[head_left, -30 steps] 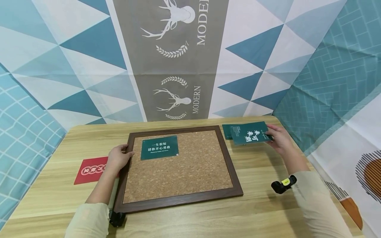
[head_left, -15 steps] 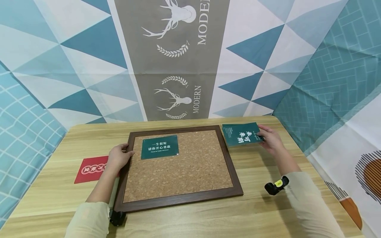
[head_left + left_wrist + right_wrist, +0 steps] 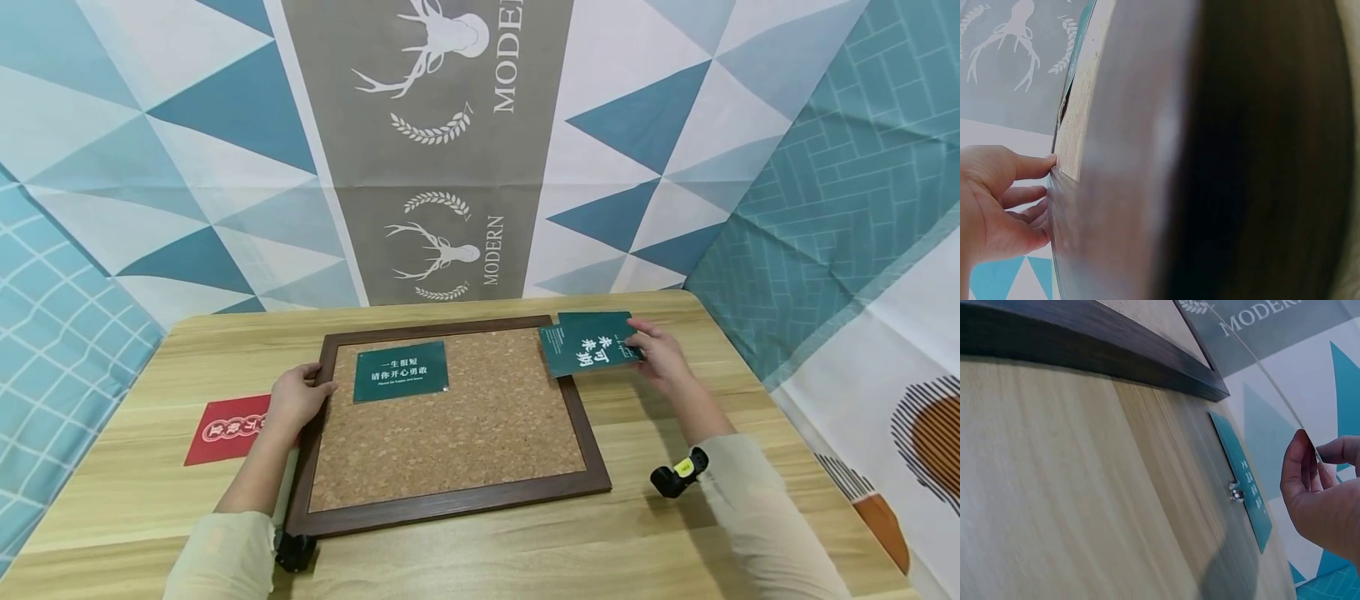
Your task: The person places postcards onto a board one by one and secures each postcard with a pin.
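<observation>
Lower cork [image 3: 450, 437] lies free; brown frame [image 3: 450, 502] surrounds it.

The person's left arm [image 3: 253, 475] and right arm [image 3: 701, 412] both extend forward. The left hand [image 3: 296, 400] is set in a grip: thumb [image 3: 1035, 165] extended, fingers [image 3: 1022, 197] bent. The right hand [image 3: 663, 354], raised and positioned well apart from the left, is set in a pinch, thumb opposed to fingers. The right arm angles inward toward its hand.
</observation>
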{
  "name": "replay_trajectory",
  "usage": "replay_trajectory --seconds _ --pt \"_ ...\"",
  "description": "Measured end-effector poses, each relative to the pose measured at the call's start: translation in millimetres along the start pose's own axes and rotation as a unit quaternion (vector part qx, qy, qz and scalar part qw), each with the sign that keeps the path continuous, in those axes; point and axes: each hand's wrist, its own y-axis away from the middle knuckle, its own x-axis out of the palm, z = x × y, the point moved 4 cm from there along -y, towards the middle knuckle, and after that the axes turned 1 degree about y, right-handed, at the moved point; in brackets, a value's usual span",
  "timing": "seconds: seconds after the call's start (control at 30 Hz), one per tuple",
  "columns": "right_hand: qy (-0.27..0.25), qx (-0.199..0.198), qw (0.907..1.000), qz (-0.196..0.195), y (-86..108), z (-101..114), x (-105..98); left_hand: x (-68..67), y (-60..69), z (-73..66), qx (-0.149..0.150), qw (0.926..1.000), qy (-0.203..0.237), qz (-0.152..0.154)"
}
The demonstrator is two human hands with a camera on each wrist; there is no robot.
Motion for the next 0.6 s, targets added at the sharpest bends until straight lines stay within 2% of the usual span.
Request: replay_trajectory --seconds 0.6 --pt "0.016 0.003 0.9998 -0.013 -1.1 -10 24 0.2 0.5 0.2 0.009 0.9999 0.012 0.001"
